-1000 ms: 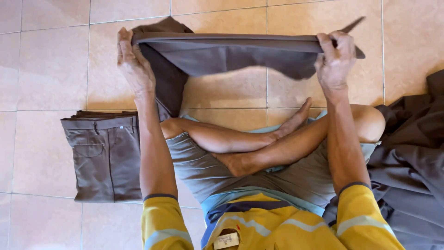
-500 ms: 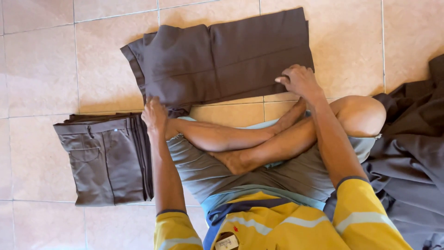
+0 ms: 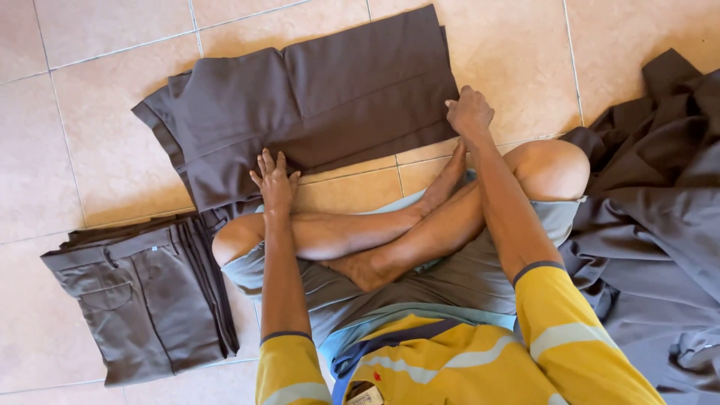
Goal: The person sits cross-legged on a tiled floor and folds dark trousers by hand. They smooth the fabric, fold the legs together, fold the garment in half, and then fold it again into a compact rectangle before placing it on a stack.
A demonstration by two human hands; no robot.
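Left hand (image 3: 274, 180) slid up onto trousers (image 3: 315, 105); right hand (image 3: 469, 114) flat.

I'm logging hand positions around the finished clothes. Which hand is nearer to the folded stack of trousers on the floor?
Left. The left hand lies flat on the dark trousers, just up and right of the folded stack. The right hand is far across, at their other end.
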